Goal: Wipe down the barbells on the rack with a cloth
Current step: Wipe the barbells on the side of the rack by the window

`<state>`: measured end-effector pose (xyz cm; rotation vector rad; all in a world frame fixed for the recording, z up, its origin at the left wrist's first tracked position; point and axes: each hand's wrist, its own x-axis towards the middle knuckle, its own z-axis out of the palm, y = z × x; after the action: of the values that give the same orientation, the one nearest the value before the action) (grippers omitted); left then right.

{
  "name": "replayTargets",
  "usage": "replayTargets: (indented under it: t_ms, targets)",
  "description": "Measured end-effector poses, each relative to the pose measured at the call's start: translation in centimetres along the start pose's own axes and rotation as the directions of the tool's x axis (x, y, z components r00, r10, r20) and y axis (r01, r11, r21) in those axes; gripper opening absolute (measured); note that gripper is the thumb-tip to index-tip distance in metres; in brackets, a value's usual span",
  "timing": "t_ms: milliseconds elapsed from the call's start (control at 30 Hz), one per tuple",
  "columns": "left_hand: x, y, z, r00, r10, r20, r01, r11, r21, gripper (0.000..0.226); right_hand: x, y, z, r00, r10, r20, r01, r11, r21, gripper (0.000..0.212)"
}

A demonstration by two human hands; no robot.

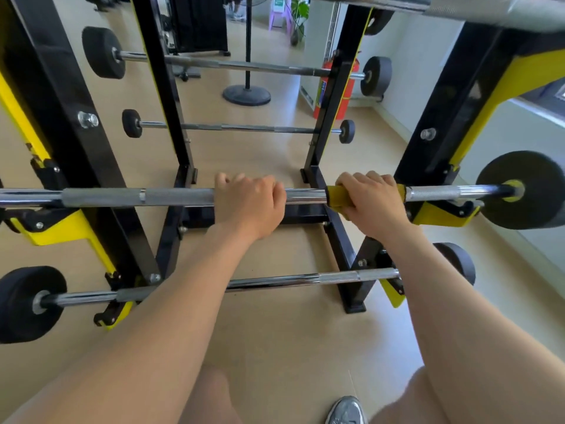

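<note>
**Both grips on the middle barbell, cloth under the right**

The barbell point(137, 197) being cleaned lies level across the yellow hooks of the black and yellow rack point(443, 111), at the middle of the near side. Its black plate point(519, 191) shows at the right end, and its left end runs out of view.

The left grip point(249, 203), a bare hand, is curled over the top of the bar near its centre. It sits where the knurled steel meets the smooth chrome, with the fingers wrapped over the far side.

The right grip point(371, 200) is closed round a yellow cloth point(336, 195) that wraps the bar. Cloth sticks out on both sides of the fist, and the knurled section begins just to its right. A short run of bare chrome separates the two grips.

A second barbell point(305, 278) rests on the hooks below, partly hidden by the forearms. Two more hang on the far side of the rack, an upper barbell point(229, 65) and a smaller barbell point(238, 127) beneath it. Another bar point(489, 9) crosses the top right corner.

Behind the rack stands a red fire extinguisher point(344, 90) with a yellow label whose print is too small to read. A green sign point(278, 2) at the top edge is also illegible. A fan stand base point(246, 94) sits on the tan floor point(275, 332), and a grey shoe point(347, 410) shows at the bottom edge.
</note>
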<state>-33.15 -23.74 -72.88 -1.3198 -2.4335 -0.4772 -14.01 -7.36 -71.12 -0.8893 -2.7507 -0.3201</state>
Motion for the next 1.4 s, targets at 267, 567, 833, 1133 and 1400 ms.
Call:
replayTargets:
  t_ms: [267,567,833,1133,1400]
  targets:
    - [0.9,0.9,-0.8,0.995,-0.094,-0.016,0.089,0.976,-0.196,0.073,-0.8,-12.0,1.0,0.988,-0.132,-0.083,0.137,0.988,0.067,0.065]
    - [2.1,4.6,-0.2,0.985,-0.171,-0.015,0.167,0.973,-0.159,0.030,-2.2,1.3,-0.1,1.000,-0.018,0.002,0.018,0.988,0.153,0.052]
    - [4.7,16.6,1.1,0.909,0.402,0.109,-0.359,0.889,-0.286,0.033,-4.2,7.6,-1.6,0.945,0.325,0.049,-0.328,0.937,0.116,0.061]
    - [4.6,20.1,3.2,0.956,0.282,0.083,-0.272,0.955,-0.116,0.055,-3.2,8.1,-3.1,0.449,0.811,-0.374,-0.615,0.585,0.529,0.027]
    - [4.3,19.3,3.7,0.920,0.392,0.031,-0.392,0.920,0.008,0.038,-2.1,4.4,-3.2,0.793,0.606,0.068,-0.610,0.785,0.108,0.033]
